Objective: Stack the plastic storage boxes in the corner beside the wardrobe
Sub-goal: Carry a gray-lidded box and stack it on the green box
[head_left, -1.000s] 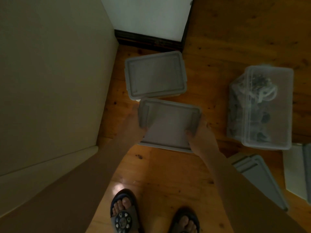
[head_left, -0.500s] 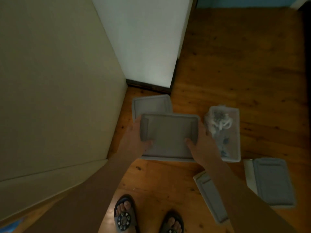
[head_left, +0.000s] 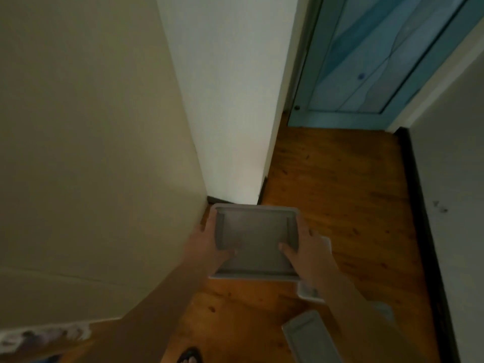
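Note:
I hold a grey-lidded plastic storage box (head_left: 255,238) in both hands, raised in front of the corner where the beige wardrobe (head_left: 91,140) meets the white wall (head_left: 230,100). My left hand (head_left: 208,243) grips its left edge, thumb on the lid. My right hand (head_left: 305,247) grips the right edge, thumb also on the lid. The held box hides the box that stands in the corner beneath it.
Part of a clear storage box (head_left: 311,292) shows behind my right forearm. Another grey-lidded box (head_left: 306,334) lies on the wooden floor (head_left: 340,192) at lower right. A blue door (head_left: 366,61) stands at the back. My sandalled foot (head_left: 190,357) is at the bottom edge.
The held box has risen and moved forward over the corner box, which is now covered. My view has tilted up, bringing in the blue door.

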A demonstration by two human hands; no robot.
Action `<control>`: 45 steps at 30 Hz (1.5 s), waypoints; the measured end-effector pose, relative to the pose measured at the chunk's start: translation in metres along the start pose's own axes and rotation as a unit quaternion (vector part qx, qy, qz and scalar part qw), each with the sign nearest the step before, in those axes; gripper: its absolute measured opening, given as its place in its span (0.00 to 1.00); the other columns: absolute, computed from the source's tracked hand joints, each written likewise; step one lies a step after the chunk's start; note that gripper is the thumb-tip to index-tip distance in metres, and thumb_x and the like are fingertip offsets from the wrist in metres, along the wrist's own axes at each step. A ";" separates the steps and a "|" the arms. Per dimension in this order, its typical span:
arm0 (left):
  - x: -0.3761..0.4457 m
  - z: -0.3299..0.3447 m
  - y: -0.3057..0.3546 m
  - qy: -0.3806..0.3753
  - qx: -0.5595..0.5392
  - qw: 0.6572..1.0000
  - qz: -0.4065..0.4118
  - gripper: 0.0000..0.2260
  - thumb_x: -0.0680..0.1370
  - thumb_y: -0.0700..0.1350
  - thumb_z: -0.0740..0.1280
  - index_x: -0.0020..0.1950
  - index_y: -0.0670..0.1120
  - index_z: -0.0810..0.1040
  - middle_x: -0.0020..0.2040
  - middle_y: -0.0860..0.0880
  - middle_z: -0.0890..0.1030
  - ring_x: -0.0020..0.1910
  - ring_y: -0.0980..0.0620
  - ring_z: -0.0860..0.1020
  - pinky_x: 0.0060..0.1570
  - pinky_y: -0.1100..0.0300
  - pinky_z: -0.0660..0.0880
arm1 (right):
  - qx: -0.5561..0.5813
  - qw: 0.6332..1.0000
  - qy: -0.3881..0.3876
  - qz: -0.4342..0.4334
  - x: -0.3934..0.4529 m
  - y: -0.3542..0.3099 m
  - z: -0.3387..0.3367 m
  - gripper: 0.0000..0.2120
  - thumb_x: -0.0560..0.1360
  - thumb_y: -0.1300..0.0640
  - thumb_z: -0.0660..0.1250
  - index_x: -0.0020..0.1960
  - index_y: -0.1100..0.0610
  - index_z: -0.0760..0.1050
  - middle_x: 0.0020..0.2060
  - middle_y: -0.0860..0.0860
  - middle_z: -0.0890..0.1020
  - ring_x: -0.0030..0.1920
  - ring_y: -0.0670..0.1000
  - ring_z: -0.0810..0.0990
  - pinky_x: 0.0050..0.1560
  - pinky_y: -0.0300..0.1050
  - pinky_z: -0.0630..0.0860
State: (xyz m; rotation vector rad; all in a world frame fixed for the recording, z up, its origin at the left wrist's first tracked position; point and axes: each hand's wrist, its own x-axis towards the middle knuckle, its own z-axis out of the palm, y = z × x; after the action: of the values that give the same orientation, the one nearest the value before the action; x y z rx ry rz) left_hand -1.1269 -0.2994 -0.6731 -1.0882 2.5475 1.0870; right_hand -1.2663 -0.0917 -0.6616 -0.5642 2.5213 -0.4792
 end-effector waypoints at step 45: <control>-0.492 -0.286 -0.007 0.185 -0.029 0.982 0.024 0.47 0.68 0.63 0.75 0.77 0.58 0.50 0.63 0.46 0.69 0.58 0.43 0.74 0.55 0.49 0.79 | -0.028 0.962 0.096 -0.252 -0.442 -0.234 -0.145 0.43 0.74 0.30 0.62 0.80 0.42 0.45 0.61 0.55 0.74 0.56 0.54 0.76 0.53 0.48 0.75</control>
State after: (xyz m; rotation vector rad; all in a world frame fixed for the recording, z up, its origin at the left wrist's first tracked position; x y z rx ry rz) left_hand -0.7316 -0.2210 -0.2710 -1.3647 2.8506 1.0616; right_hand -0.9293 -0.0485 -0.2668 -1.2500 2.5643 -0.6721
